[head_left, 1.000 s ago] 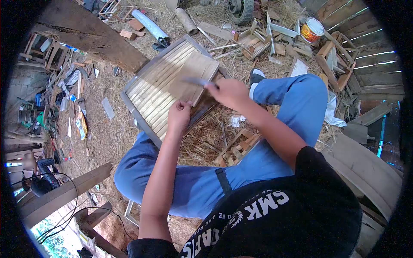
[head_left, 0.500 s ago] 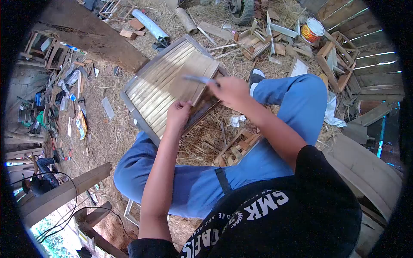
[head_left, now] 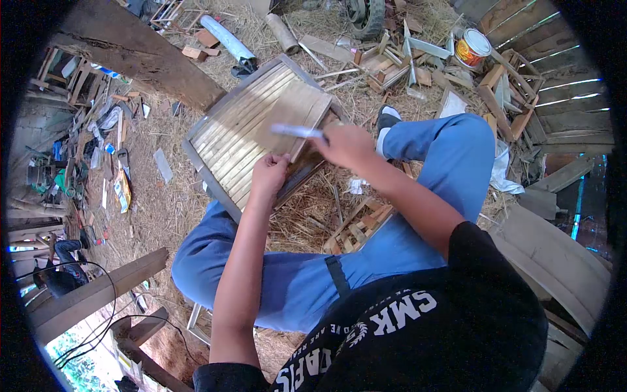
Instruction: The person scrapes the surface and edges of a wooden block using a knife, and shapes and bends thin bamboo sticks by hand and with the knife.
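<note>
A frame with pale wooden slats (head_left: 228,144) and a grey border lies before me, tilted. A flat brown board (head_left: 302,103) rests on it. My left hand (head_left: 270,174) is closed at the board's near corner, fingertips pinched there; whether they hold the board or something small, I cannot make out. In my right hand (head_left: 351,145) is a slim silvery tool (head_left: 294,130), smeared by motion, so its exact kind does not show. It hangs over the board, pointing left.
Straw covers the ground. A wooden post (head_left: 144,62) slants in at the upper left. Wood scraps (head_left: 392,62), a paint bucket (head_left: 473,47) and a wheel (head_left: 366,18) lie beyond. A handsaw (head_left: 123,160) is on the left; another person (head_left: 62,264) sits at the far left.
The silvery tool has swung slightly down and towards me with my right hand. My left hand and the slatted frame stay nearly where they were.
</note>
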